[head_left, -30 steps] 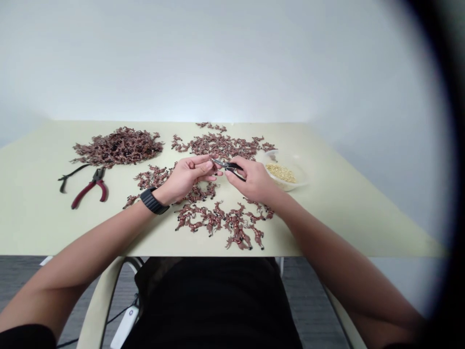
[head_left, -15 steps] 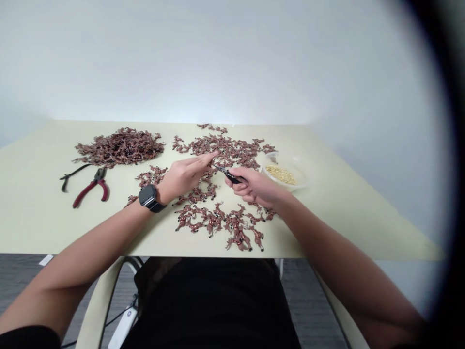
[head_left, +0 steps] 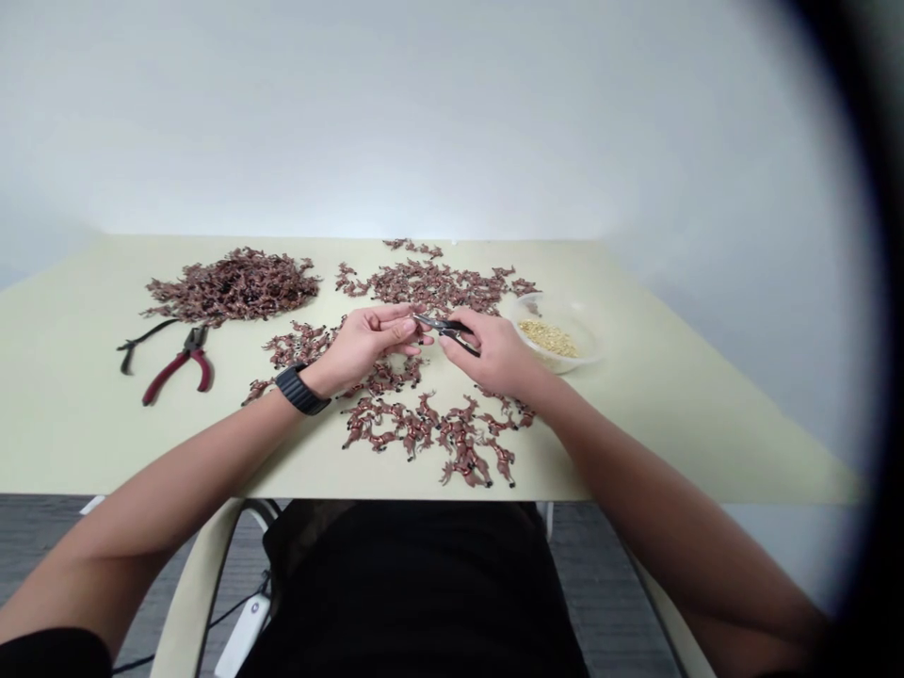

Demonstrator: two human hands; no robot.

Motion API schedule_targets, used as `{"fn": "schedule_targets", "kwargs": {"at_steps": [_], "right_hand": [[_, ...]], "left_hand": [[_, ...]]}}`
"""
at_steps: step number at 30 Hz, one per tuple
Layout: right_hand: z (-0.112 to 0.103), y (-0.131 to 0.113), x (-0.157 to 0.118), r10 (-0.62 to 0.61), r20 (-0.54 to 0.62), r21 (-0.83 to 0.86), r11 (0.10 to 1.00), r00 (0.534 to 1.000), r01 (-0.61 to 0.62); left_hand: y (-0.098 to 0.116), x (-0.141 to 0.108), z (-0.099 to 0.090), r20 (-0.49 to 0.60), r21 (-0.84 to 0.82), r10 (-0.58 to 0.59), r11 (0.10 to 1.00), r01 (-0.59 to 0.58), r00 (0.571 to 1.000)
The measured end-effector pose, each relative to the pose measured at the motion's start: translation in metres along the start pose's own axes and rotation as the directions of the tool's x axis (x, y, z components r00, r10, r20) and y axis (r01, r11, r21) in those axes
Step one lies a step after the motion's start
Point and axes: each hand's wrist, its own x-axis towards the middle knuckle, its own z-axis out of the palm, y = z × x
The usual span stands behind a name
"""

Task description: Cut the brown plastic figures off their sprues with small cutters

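My right hand (head_left: 496,354) is wrapped round the dark handles of small pliers (head_left: 452,327), which are spread apart. Their narrow metal jaws point left and meet the fingertips of my left hand (head_left: 365,345). Thumb and fingers of that left hand are pinched on a small brown reindeer figurine, mostly hidden by the fingers. Many similar brown reindeer figurines (head_left: 462,438) lie scattered on the table below both hands. A further spread of reindeer figurines (head_left: 444,284) lies just beyond the fingertips.
On the pale yellow table (head_left: 678,414), a clear plastic bowl (head_left: 585,347) of small gold pieces (head_left: 547,337) stands right of my right hand. At the left are a dense heap of figurines (head_left: 236,287), red-handled pliers (head_left: 176,365) and a black-handled tool (head_left: 145,339).
My left hand has turned over, so its palm and thumb now face up at the plier jaws. The pliers' handles have spread apart in my right hand.
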Motion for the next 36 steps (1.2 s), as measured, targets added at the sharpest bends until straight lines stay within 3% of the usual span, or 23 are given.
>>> {"fn": "schedule_targets", "kwargs": {"at_steps": [10,16,19,21,23,25,28,31,34,36], "right_hand": [[0.0,0.001,0.0,-0.006,0.011,0.005,1.0,1.0,0.006],[0.01,-0.004,0.001,0.124,0.05,0.154,0.979,0.991,-0.13],[0.013,-0.007,0.002,0.199,0.146,0.351,0.906,0.969,-0.239],[0.014,-0.008,0.002,0.256,0.265,0.473,0.806,0.93,-0.356],[0.014,-0.008,0.002,0.275,0.373,0.547,0.706,0.886,-0.45],[0.014,-0.007,0.001,0.273,0.409,0.564,0.674,0.871,-0.477],[0.016,-0.003,0.0,0.285,0.285,0.453,0.802,0.915,-0.39],[0.019,0.004,0.001,0.248,0.103,0.192,0.945,0.963,-0.264],[0.019,0.011,0.002,0.254,0.084,0.007,0.967,0.964,-0.255],[0.019,0.014,0.002,0.272,0.097,-0.057,0.962,0.957,-0.268]], "left_hand": [[-0.003,0.0,-0.001,0.021,-0.039,-0.031,0.999,0.032,0.999],[0.001,-0.003,0.006,-0.187,0.202,0.102,0.977,-0.063,0.977],[0.001,-0.004,0.009,-0.228,0.296,0.189,0.948,-0.117,0.955],[0.0,-0.005,0.01,-0.231,0.337,0.23,0.93,-0.144,0.945],[-0.002,-0.006,0.011,-0.236,0.37,0.255,0.916,-0.156,0.938],[-0.005,-0.006,0.01,-0.234,0.403,0.271,0.901,-0.161,0.934],[-0.009,-0.003,0.005,-0.203,0.488,0.3,0.856,-0.17,0.932],[-0.008,0.004,-0.01,-0.187,0.643,0.372,0.746,-0.173,0.909],[0.001,0.014,-0.043,-0.144,0.805,0.438,0.573,-0.153,0.887],[0.011,0.018,-0.073,-0.179,0.901,0.484,0.431,-0.055,0.857]]}}
